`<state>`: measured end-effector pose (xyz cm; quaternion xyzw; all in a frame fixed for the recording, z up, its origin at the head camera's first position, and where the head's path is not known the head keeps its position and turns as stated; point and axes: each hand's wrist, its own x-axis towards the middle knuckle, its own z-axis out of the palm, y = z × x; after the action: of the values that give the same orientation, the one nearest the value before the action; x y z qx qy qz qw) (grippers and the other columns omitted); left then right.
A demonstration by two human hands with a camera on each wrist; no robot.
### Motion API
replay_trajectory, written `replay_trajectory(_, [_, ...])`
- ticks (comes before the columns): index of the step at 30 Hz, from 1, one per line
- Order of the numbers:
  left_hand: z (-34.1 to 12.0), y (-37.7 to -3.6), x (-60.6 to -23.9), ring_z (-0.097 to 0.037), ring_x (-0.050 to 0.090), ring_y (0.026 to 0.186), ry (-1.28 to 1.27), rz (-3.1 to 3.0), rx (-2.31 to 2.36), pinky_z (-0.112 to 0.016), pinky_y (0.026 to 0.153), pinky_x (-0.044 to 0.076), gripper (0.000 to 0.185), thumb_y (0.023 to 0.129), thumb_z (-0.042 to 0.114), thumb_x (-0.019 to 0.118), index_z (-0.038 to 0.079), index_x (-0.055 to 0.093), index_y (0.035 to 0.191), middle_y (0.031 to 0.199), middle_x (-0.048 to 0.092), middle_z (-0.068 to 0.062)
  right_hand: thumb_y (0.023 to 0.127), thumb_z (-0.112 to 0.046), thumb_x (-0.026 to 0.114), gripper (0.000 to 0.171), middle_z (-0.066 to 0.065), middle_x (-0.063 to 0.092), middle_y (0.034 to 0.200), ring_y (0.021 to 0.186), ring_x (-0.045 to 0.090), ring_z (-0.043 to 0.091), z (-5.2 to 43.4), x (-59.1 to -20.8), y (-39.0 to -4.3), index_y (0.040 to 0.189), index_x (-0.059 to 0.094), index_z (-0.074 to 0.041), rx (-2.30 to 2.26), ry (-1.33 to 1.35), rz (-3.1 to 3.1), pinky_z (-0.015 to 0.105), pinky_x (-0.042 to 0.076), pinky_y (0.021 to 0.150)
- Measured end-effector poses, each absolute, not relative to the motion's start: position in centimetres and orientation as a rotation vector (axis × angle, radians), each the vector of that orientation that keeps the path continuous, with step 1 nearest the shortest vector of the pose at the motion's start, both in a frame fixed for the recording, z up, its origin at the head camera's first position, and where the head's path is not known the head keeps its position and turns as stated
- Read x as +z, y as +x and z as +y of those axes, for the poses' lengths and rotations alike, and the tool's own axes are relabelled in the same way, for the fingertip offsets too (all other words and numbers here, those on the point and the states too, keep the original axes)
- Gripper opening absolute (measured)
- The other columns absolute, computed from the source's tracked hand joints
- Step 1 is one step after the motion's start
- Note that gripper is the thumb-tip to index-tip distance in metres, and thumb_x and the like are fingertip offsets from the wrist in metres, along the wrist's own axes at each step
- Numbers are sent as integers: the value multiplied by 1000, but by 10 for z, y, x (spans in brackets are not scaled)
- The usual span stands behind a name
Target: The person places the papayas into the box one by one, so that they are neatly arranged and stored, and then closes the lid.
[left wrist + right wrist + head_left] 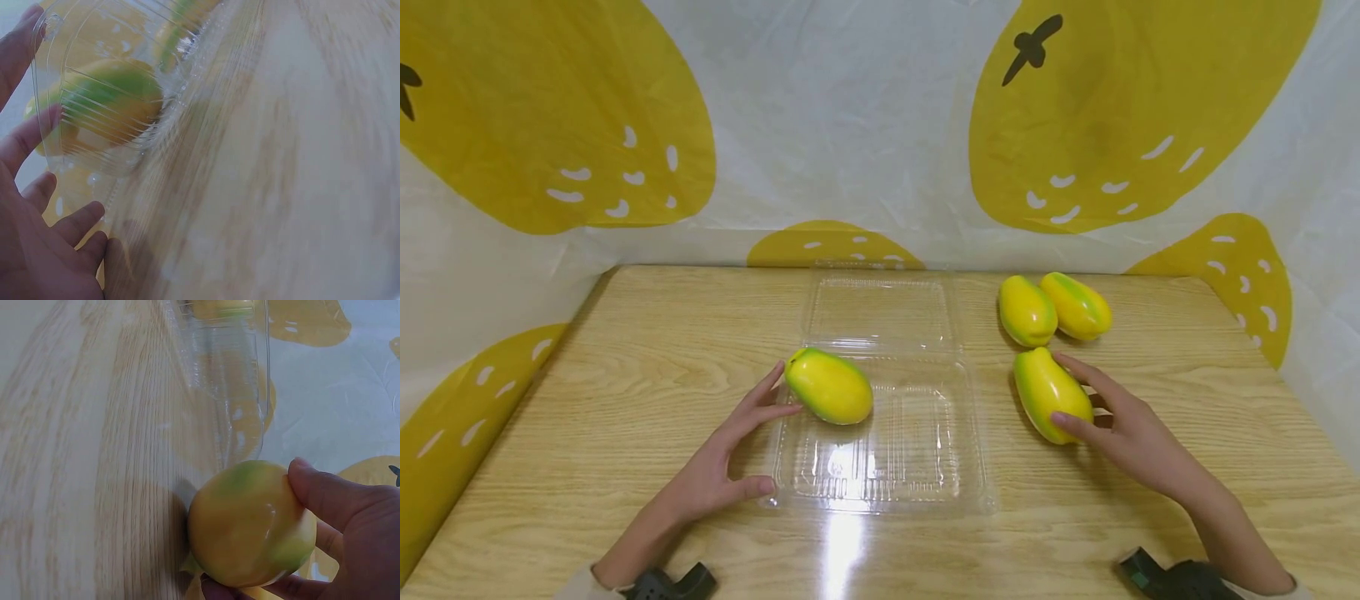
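Note:
An open clear plastic clamshell box [880, 467] lies in the middle of the wooden table, its lid [880, 312] folded back. One yellow-green fruit [829, 386] sits in the tray's far left corner. My left hand [752, 421] rests with straight fingers against the tray's left side, thumb at its front corner, fingertips beside that fruit. In the left wrist view the hand [37, 187] touches the box wall [125, 62]. My right hand [1075, 392] grips a second fruit [1041, 387] lying on the table right of the box. In the right wrist view thumb and fingers hold that fruit [250, 522].
Two more yellow-green fruits [1027, 311] [1077, 305] lie together at the back right. The wooden table [625, 350] is walled on three sides by a white cloth with large yellow fruit prints [880, 125].

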<state>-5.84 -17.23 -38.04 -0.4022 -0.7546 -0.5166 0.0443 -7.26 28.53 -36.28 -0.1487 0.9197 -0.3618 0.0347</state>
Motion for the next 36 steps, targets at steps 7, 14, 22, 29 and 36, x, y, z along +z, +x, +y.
replay_trajectory(7, [-172, -59, -379, -48, 20, 124, -1218, -2317, -1585, -69, 89, 15, 63, 76, 27, 67, -1, 44, 127, 143, 8, -27, 84, -23, 61, 64, -1, 34, 137, 111, 41, 15, 283, -359, -71, 138, 28, -29, -1123, -478, 2840, 36, 47, 73])
replay_trajectory(14, [-179, -63, -394, -46, 20, 125, -1213, -2329, -1569, -67, 91, 15, 66, 73, 26, 70, -1, 43, 127, 144, 7, -25, 82, -25, 64, 63, -3, 37, 135, 107, 44, 14, 280, -358, -71, 137, 32, -29, -1101, -483, 2858, 30, 48, 74])
replay_trajectory(22, [-177, -62, -389, -46, 20, 125, -1208, -2333, -1570, -67, 90, 16, 65, 74, 27, 69, -1, 44, 127, 144, 8, -25, 81, -27, 65, 67, -2, 37, 136, 109, 44, 17, 279, -358, -71, 137, 31, -30, -1100, -467, 2869, 34, 47, 76])
replay_trajectory(29, [-172, -58, -376, -49, 18, 125, -1234, -2303, -1610, -35, 105, 15, 63, 73, 18, 70, -2, 44, 127, 143, 7, -28, 80, -24, 66, 70, -4, 35, 137, 110, 43, 14, 281, -360, -72, 138, 29, -31, -1098, -455, 2899, 34, 47, 76])
replay_trajectory(36, [-172, -57, -375, -50, 19, 124, -1225, -2313, -1606, -35, 105, 16, 63, 72, 16, 70, -3, 44, 126, 143, 7, -28, 79, -23, 67, 70, -7, 36, 137, 111, 40, 5, 280, -361, -71, 138, 30, -32, -1090, -459, 2936, 29, 47, 77])
